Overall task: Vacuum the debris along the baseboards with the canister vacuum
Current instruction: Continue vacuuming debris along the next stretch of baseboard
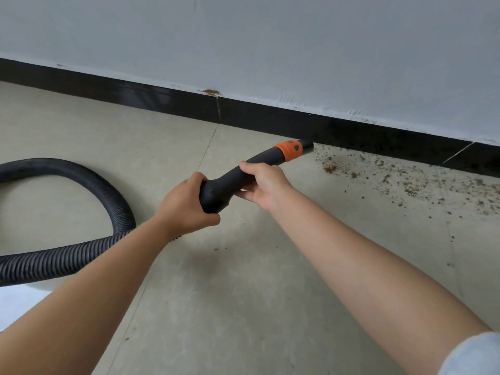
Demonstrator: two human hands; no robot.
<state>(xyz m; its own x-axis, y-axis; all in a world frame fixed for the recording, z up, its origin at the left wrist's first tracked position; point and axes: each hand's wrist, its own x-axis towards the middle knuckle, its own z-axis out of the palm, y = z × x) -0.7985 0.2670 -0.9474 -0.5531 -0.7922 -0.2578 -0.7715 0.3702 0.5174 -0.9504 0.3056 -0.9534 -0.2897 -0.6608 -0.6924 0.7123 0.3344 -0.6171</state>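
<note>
Head view: left hand (186, 205) and right hand (266, 185) each grip black plastic vacuum nozzle (243, 171); brown crumb debris (405, 182) at right may scatter if swept quickly.

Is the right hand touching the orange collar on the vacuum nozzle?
Apart. In the head view the right hand grips the black handle below the orange collar, and a stretch of bare black tube shows between its fingers and the collar.
</note>
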